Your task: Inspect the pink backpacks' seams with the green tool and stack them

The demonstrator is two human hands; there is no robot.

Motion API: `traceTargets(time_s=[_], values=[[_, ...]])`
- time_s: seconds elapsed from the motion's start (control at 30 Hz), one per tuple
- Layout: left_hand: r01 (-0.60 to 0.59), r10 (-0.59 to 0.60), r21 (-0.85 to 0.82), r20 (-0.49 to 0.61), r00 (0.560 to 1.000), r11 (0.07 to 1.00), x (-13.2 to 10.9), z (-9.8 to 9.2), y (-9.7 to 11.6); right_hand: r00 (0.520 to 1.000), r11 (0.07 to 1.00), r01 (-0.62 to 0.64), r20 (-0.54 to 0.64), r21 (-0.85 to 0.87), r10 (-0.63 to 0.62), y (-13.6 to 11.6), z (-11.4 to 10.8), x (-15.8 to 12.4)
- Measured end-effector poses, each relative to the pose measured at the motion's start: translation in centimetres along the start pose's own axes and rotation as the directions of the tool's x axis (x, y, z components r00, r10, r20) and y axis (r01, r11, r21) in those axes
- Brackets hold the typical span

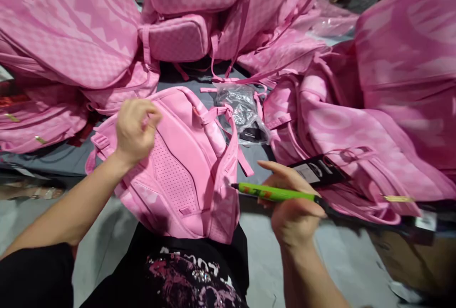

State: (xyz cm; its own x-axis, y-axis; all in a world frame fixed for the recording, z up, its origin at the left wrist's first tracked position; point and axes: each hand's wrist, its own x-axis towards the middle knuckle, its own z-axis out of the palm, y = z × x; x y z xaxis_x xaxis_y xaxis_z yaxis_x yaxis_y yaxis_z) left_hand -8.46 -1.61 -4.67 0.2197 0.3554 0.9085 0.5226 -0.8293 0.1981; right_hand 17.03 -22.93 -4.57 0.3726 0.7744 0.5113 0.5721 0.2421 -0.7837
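Grey worktop (71, 160) piled with pink bags (180, 37), your pink backpack (174, 170) below your left fingers.
Your left hand (135, 129) is curled up, can't tell if those fingers are pinching anything. Your right hand (294, 225) has the green pen (274, 192) pinched, tip poking past the fingers toward the backpack; clear plastic bag (237, 106) lies beyond them.

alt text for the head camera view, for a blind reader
A right hand holds a green pen, tip toward a pink backpack; the left hand, curled, is over its opposite side. More pink backpacks crowd around.
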Motion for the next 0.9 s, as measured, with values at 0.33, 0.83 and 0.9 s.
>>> traceTargets(time_s=[0.33,0.83,0.9], values=[[-0.393,0.23,0.066,0.719,0.656,0.917,0.3,5.5,3.9,0.989,0.978,-0.087,-0.1,0.19,0.107,4.0,8.9,2.0],[-0.384,0.311,0.016,0.557,0.77,0.923,-3.2,6.2,3.8,1.0,0.998,-0.01,-0.026,-0.055,0.008,5.9,10.0,3.2],[-0.417,0.34,0.028,0.529,0.777,0.909,-3.1,6.3,3.7,0.999,0.993,0.027,-0.043,-0.113,-0.032,5.9,9.8,3.2]])
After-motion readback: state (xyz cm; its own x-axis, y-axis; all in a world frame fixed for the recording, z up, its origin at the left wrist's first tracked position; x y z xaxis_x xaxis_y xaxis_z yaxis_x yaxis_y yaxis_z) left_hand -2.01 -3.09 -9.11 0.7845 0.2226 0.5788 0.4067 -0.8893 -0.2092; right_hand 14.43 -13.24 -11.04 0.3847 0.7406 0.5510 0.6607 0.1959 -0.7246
